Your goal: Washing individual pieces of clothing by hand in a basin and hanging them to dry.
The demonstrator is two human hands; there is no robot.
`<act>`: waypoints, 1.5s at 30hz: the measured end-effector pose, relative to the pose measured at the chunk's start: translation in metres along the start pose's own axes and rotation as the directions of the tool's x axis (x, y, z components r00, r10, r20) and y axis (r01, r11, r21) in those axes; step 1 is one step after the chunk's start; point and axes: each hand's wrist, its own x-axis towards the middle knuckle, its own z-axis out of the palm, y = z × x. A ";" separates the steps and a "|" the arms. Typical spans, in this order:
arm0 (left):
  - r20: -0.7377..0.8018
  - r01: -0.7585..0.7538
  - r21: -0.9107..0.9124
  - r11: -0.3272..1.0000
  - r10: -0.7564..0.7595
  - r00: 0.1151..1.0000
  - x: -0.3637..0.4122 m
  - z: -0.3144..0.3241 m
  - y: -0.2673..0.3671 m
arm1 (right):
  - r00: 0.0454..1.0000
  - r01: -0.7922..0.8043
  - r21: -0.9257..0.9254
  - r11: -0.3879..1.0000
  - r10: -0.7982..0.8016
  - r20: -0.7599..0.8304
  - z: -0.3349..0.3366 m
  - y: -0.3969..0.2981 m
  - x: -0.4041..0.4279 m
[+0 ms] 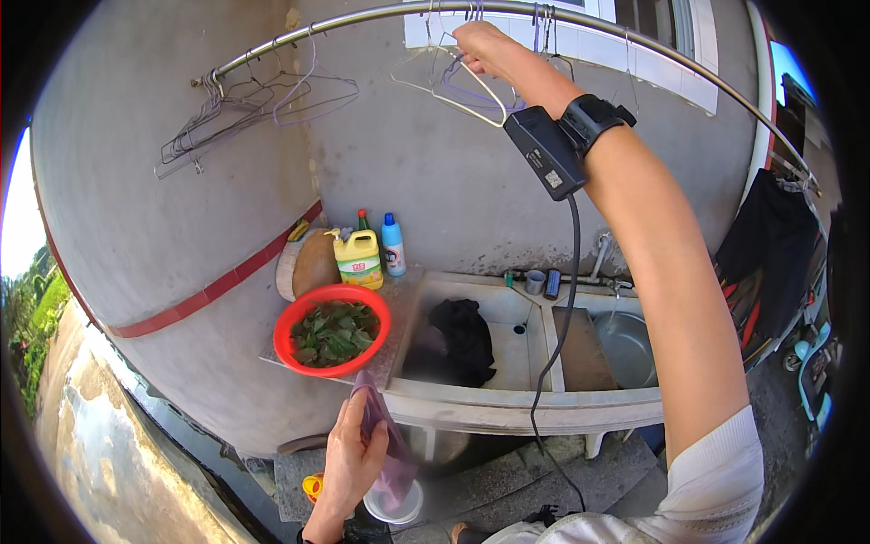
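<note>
My left hand (353,435) grips a damp-looking purple cloth (394,476), which hangs over a white bucket (401,506). Raised high, my right hand (481,47) has its fingers curled at the clothes hangers just below a metal rail (367,15). A white hanger (488,94) and a purple hanger (452,85) hang by those fingers; which one they hold is partly hidden. Below, a dark wet garment (465,343) lies in the left basin of a washing sink (513,364). Water runs from a tap (617,284) into a metal basin (625,347) on the right.
Left of the sink, a red plastic basin (285,353) holds green leaves (336,333). Behind it stand a yellow detergent jug (358,262) and a blue bottle (392,245). More hangers (224,115) hang at left. A black cable (567,299) trails from my right wrist device (546,153). Dark clothing (764,231) hangs right.
</note>
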 end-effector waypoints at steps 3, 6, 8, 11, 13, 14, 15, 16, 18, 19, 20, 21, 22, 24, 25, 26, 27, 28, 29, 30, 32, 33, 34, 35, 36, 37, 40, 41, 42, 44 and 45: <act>0.016 0.022 -0.028 0.999 -0.021 1.000 0.004 0.000 0.009 | 0.985 0.118 0.004 0.993 -0.116 -0.125 -0.013 0.007 -0.002; 0.048 0.124 -0.063 0.990 -0.121 0.991 0.004 -0.001 0.010 | 0.973 0.210 0.086 0.974 -0.200 -0.115 -0.028 0.007 0.007; 0.067 0.163 -0.071 0.984 -0.158 0.985 0.003 0.000 0.005 | 0.998 0.051 0.249 0.967 -0.042 -0.040 -0.039 -0.003 0.012; 0.082 0.129 -0.057 0.990 -0.124 0.989 0.004 0.001 -0.002 | 0.999 -0.032 0.143 0.989 0.035 -0.020 -0.039 -0.006 0.013; 0.092 0.145 -0.070 0.987 -0.138 0.986 0.005 0.000 -0.002 | 0.995 -0.099 0.138 0.985 0.100 0.004 -0.033 0.001 0.007; 0.091 0.146 -0.070 0.987 -0.140 0.986 0.005 0.000 0.000 | 0.995 -0.099 0.138 0.985 0.099 0.006 -0.031 0.007 0.004; 0.089 0.141 -0.068 0.988 -0.135 0.987 0.007 -0.002 0.002 | 0.999 -0.035 -0.033 0.999 0.035 -0.016 -0.028 0.012 0.000; 0.086 0.137 -0.065 0.988 -0.131 0.988 0.007 -0.002 0.004 | 0.999 0.027 -0.202 0.979 -0.033 -0.026 -0.026 0.014 -0.001; 0.098 0.136 -0.083 0.987 -0.127 0.987 0.008 -0.001 0.003 | 0.986 0.114 -0.537 0.836 -0.161 -0.041 -0.021 0.006 -0.002; 0.107 0.140 -0.100 0.985 -0.129 0.986 0.008 0.000 0.003 | 0.960 0.163 -0.801 0.576 -0.279 -0.005 -0.017 0.001 -0.002; 0.098 0.148 -0.090 0.985 -0.139 0.985 0.007 0.000 0.001 | 0.960 0.174 -0.793 0.584 -0.281 0.003 -0.008 -0.006 -0.010; 0.109 0.156 -0.092 0.983 -0.146 0.983 0.005 0.001 -0.002 | 0.962 0.153 -0.812 0.563 -0.274 -0.008 0.000 -0.014 -0.027; 0.119 0.165 -0.094 0.982 -0.154 0.981 0.004 0.001 -0.004 | 0.963 0.134 -0.830 0.541 -0.267 -0.019 0.008 -0.020 -0.037; 0.119 0.163 -0.092 0.982 -0.152 0.981 0.002 0.002 -0.004 | 0.968 0.119 -0.856 0.504 -0.251 -0.014 0.014 -0.016 -0.033; 0.110 0.154 -0.083 0.985 -0.145 0.983 0.001 0.001 -0.005 | 0.973 0.102 -0.881 0.461 -0.231 -0.008 0.017 -0.013 -0.031; 0.104 0.149 -0.076 0.986 -0.140 0.985 0.000 0.000 -0.005 | 0.973 0.105 -0.879 0.464 -0.229 -0.004 0.019 -0.008 -0.025; 0.103 0.154 -0.073 0.985 -0.147 0.984 -0.001 -0.001 -0.005 | 0.970 0.105 -0.784 0.612 -0.236 -0.053 0.021 -0.003 -0.016; 0.083 0.156 -0.064 0.986 -0.150 0.985 -0.002 -0.003 -0.004 | 0.967 0.106 -0.664 0.740 -0.231 -0.103 0.022 0.000 -0.007; 0.063 0.165 -0.053 0.985 -0.161 0.985 -0.004 -0.004 -0.003 | 0.970 0.109 -0.660 0.744 -0.223 -0.091 0.025 0.000 -0.005; 0.064 0.180 -0.047 0.983 -0.176 0.982 -0.004 -0.005 -0.004 | 0.959 0.170 -0.616 0.769 -0.274 -0.077 0.026 -0.001 -0.002; 0.023 0.164 -0.052 0.985 -0.163 0.986 -0.003 -0.008 -0.003 | 0.966 0.198 -0.490 0.849 -0.253 -0.048 0.028 -0.005 -0.001; 0.039 0.130 -0.042 0.991 -0.129 0.991 0.003 -0.005 0.004 | 0.887 0.337 -0.572 0.748 -0.456 -0.074 0.011 0.017 0.036; 0.067 0.103 -0.061 0.993 -0.099 0.993 0.010 0.001 0.009 | 0.766 0.442 -0.662 0.606 -0.639 -0.072 -0.014 0.037 0.071; 0.026 0.063 -0.032 0.997 -0.063 0.998 0.009 -0.001 0.007 | 0.782 0.457 -0.627 0.631 -0.621 -0.055 0.009 0.045 0.057; -0.021 0.031 0.007 1.000 -0.031 0.999 0.004 -0.005 0.006 | 0.886 0.437 -0.265 0.859 -0.462 -0.037 0.033 0.046 0.018; -0.009 0.078 0.016 0.997 -0.078 0.997 0.001 -0.009 0.012 | 0.951 0.299 0.113 0.948 -0.305 0.043 0.042 0.044 -0.028; -0.005 -0.007 0.015 1.000 0.007 1.000 0.000 -0.002 0.017 | 0.972 0.165 0.435 0.885 -0.222 0.082 0.028 0.060 -0.155; 0.001 0.014 0.009 1.000 -0.014 1.000 0.003 0.003 0.022 | 0.979 0.096 0.509 0.855 -0.173 0.106 0.027 0.076 -0.188; 0.004 0.023 0.016 1.000 -0.024 1.000 0.005 0.005 0.026 | 0.979 -0.035 0.574 0.818 -0.088 0.185 0.026 0.089 -0.219; 0.046 0.004 0.024 1.000 -0.006 0.999 0.008 0.011 0.040 | 0.917 -0.305 0.629 0.715 0.043 0.396 0.017 0.126 -0.261; 0.058 0.039 0.019 0.999 -0.040 0.997 0.009 0.012 0.050 | 0.832 -0.487 0.631 0.603 0.100 0.546 0.015 0.149 -0.277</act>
